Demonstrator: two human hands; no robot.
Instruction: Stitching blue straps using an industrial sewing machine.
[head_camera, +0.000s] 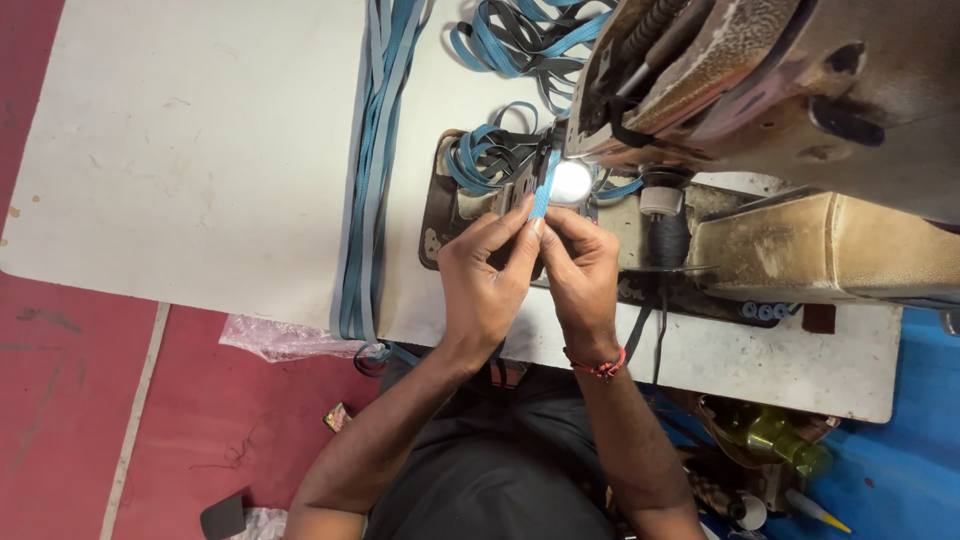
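Pinching the blue strap (543, 195) between both thumbs, my left hand (487, 275) and right hand (583, 270) held it pointing twelve o'clock toward the sewing machine (760, 90).

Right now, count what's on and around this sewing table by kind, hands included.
Hands: 2, left hand and right hand, both pinching one blue strap
Sewing machine: 1
Strap bundles: 3, long, top, by the needle
Thread spool: 1
Total: 7
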